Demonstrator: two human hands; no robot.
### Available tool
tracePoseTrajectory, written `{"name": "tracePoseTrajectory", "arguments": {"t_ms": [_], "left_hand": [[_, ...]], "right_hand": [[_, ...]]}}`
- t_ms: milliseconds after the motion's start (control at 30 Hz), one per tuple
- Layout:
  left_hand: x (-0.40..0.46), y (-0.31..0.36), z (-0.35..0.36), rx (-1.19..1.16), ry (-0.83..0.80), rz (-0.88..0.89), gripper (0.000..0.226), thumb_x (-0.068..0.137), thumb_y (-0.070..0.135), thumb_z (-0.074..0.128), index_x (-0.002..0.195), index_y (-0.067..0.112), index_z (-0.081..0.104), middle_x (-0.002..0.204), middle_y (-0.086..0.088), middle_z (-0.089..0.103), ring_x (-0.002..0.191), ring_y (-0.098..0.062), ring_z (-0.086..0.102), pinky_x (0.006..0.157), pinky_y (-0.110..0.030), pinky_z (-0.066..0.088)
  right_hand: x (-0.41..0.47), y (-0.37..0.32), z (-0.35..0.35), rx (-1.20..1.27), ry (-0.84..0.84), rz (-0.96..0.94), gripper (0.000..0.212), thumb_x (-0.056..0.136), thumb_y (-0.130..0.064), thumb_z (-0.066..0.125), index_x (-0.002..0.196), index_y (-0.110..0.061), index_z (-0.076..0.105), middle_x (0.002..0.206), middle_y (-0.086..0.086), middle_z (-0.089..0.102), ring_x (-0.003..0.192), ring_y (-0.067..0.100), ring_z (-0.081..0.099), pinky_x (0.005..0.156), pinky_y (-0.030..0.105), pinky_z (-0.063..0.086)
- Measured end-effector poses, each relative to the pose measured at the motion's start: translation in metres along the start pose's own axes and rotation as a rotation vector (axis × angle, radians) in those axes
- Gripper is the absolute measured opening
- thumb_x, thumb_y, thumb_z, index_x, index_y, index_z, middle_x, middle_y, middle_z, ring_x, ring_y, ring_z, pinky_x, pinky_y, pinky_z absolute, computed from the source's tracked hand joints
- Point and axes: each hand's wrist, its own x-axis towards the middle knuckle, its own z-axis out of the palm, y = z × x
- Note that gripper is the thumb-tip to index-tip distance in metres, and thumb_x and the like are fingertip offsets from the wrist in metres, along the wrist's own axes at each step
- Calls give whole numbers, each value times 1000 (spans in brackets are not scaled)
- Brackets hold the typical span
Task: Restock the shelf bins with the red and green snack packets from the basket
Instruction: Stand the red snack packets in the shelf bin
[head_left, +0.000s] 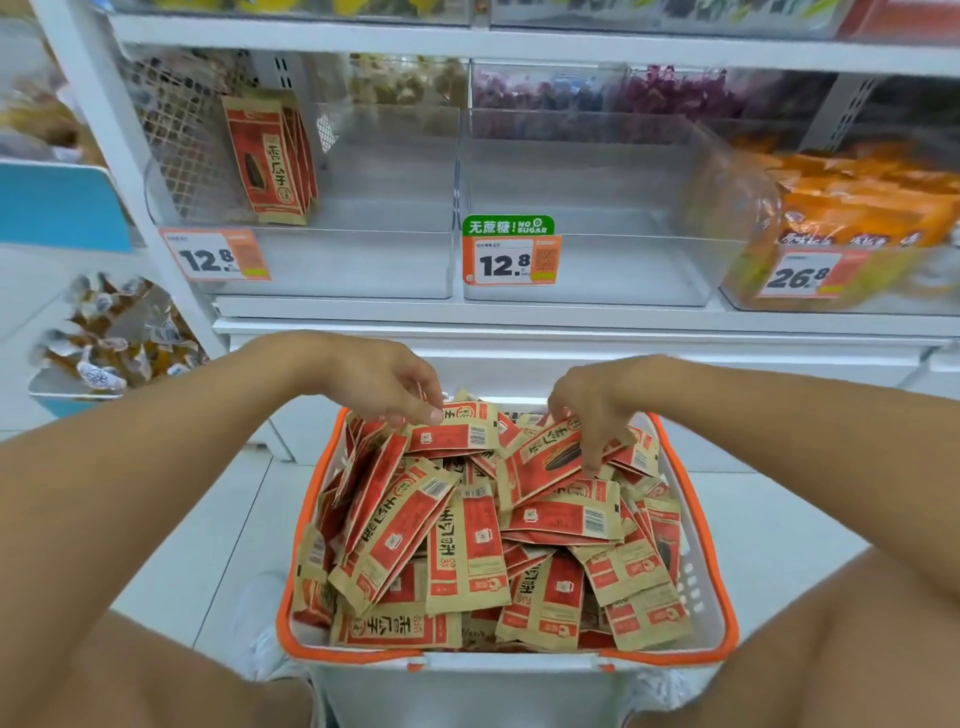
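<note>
**Snack packets heaped in the basket below two clear shelf bins**

Snack packets (498, 535), red and tan, fill a white basket (701, 597) with an orange rim, which sits on the pale floor between the person's knees. Above it runs a white shelf (467, 306) carrying a row of clear bins. The left bin (363, 260) holds a small upright stack of the same red packets (270, 161) leaning against its left wall, beside a white mesh panel; the middle bin (597, 270) shows no packets. The right bin (857, 218) contains orange bags. Price tags are fixed to the bin fronts: 12.8 on the left (215, 255), 12.8 under a green "no sugar" label on the middle (511, 260), and 26.8 on the right (802, 274). No green packets can be made out in the basket.

Both forearms reach over the far end of the heap. The left hand (387, 382) has its fingers curled down, thumb and fingertips pinching the edge of a top packet (457, 434). The right hand (589, 402) likewise bends downward, fingers curled onto a red packet (550, 460) showing a dark seed picture.
</note>
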Motion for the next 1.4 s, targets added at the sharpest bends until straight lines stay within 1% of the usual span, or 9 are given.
{"name": "tracePoseTrajectory", "arguments": {"t_ms": [267, 433, 600, 767, 900, 1000, 1100, 1233, 1400], "left_hand": [[-23, -2, -23, -538, -171, 10, 71, 73, 61, 66, 130, 20, 57, 120, 1, 70, 107, -18, 70, 99, -40, 53], [-7, 21, -16, -934, 149, 188, 38, 91, 28, 67, 127, 16, 62, 117, -4, 72, 108, -22, 70, 97, -41, 54], [-4, 13, -31, -926, 461, 166, 29, 84, 20, 76, 112, 20, 69, 101, 4, 77, 94, -15, 72, 75, -30, 54], [-10, 2, -48, -920, 615, 207, 31, 74, 13, 84, 102, 19, 72, 95, 4, 77, 87, -12, 73, 76, -31, 56], [-11, -22, -68, -936, 923, 238, 48, 73, 20, 87, 115, 20, 64, 110, 2, 71, 99, -16, 68, 87, -32, 55], [-12, -59, -74, -810, 1112, 88, 52, 82, 25, 80, 128, 26, 56, 122, 8, 58, 107, -13, 59, 82, -25, 48], [-13, -100, -69, -728, 1150, -36, 50, 89, 22, 72, 135, 25, 54, 125, 6, 58, 111, -16, 59, 86, -24, 45], [-18, -135, -67, -732, 1155, -79, 49, 93, 18, 67, 139, 24, 52, 127, 8, 58, 109, -13, 59, 71, -5, 43], [-18, -152, -65, -707, 1141, -31, 47, 96, 21, 63, 141, 27, 50, 136, 12, 53, 116, -10, 55, 86, -19, 42]], "right_hand": [[-64, -3, -43, 913, 398, -135, 59, 65, -44, 91, 108, -18, 60, 107, 1, 69, 88, 20, 72, 69, 23, 51], [-43, -55, -49, 1041, 651, -195, 71, 55, -47, 94, 104, -16, 54, 104, -4, 68, 86, 13, 71, 78, 37, 59], [-45, -50, -72, 1335, 755, -308, 41, 84, -27, 77, 115, -16, 52, 100, 8, 74, 92, 20, 74, 82, 41, 60], [-50, -54, -92, 1198, 727, -473, 27, 89, -13, 71, 117, -12, 69, 99, 3, 77, 89, 13, 74, 70, 19, 55], [-41, -64, -130, 1025, 1147, -465, 30, 83, -3, 78, 108, -19, 73, 94, -5, 77, 86, 11, 74, 76, 32, 61], [-24, -76, -174, 783, 1332, -419, 33, 79, -6, 80, 109, -21, 74, 97, -10, 75, 89, 5, 70, 81, 20, 56], [15, -96, -219, 728, 1250, -366, 26, 77, -7, 81, 101, -17, 76, 96, -4, 75, 89, 8, 70, 82, 18, 54], [102, -124, -272, 1168, 931, -242, 21, 77, -6, 84, 95, -11, 76, 96, 5, 76, 89, 20, 73, 85, 38, 60], [183, -151, -310, 1463, 694, -166, 15, 85, 1, 75, 85, -7, 62, 105, 11, 71, 95, 24, 70, 89, 40, 58]]}}
